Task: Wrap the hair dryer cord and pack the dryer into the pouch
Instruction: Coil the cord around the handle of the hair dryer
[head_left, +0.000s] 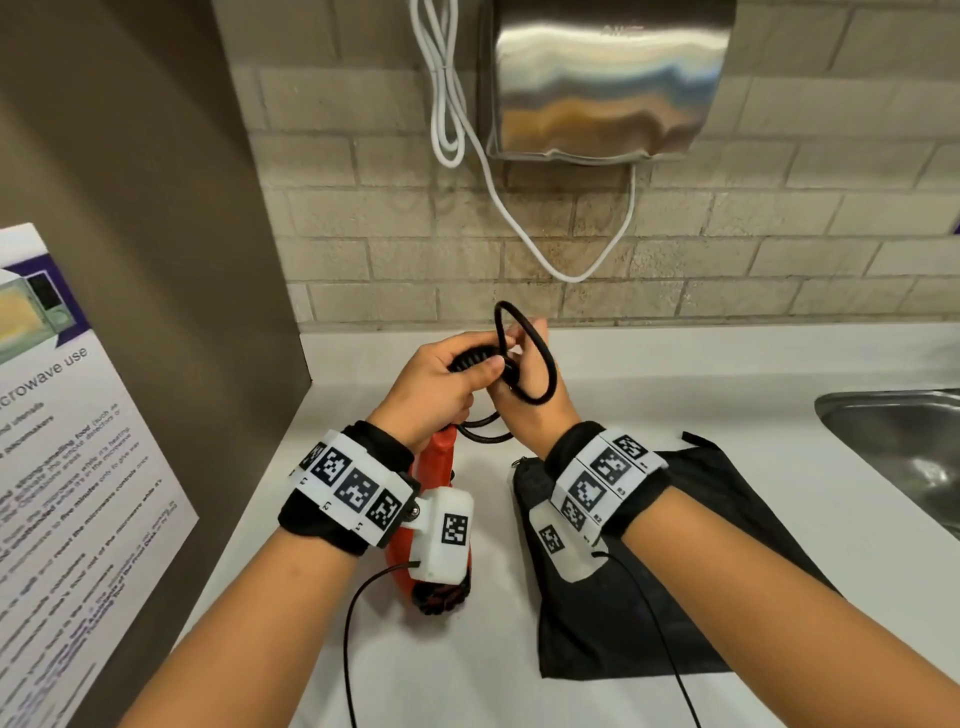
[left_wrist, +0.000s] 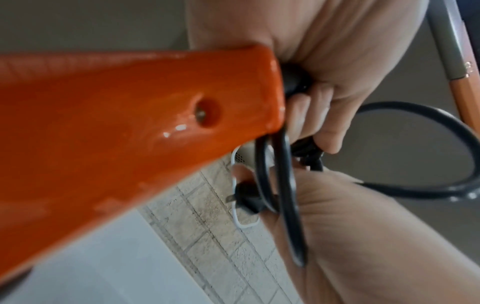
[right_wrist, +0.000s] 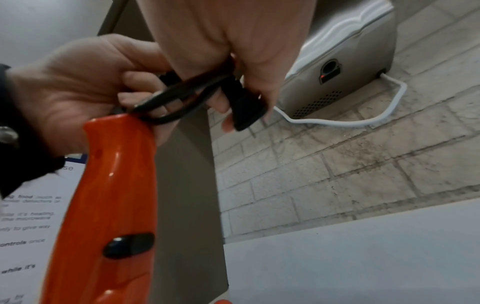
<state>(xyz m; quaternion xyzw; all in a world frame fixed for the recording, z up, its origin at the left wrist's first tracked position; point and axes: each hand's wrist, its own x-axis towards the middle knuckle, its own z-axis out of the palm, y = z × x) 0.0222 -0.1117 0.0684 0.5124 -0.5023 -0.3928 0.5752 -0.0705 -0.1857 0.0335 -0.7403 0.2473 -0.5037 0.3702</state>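
Observation:
An orange hair dryer (head_left: 435, 467) hangs handle-up above the white counter, its body under my left wrist. My left hand (head_left: 470, 374) grips the black cord's ribbed base and gathered loops at the end of the handle (left_wrist: 130, 123). The black cord (head_left: 540, 364) loops up and around my right hand (head_left: 519, 345). In the right wrist view that hand pinches the plug (right_wrist: 244, 107) beside the cord loops (right_wrist: 182, 90). A black slide switch (right_wrist: 128, 244) shows on the handle. The black pouch (head_left: 649, 597) lies flat on the counter under my right forearm.
A steel hand dryer (head_left: 608, 78) with a white cable (head_left: 519, 228) hangs on the brick wall ahead. A steel sink (head_left: 904, 457) is set into the counter at the right. A grey side panel with a microwave notice (head_left: 78, 467) stands at the left.

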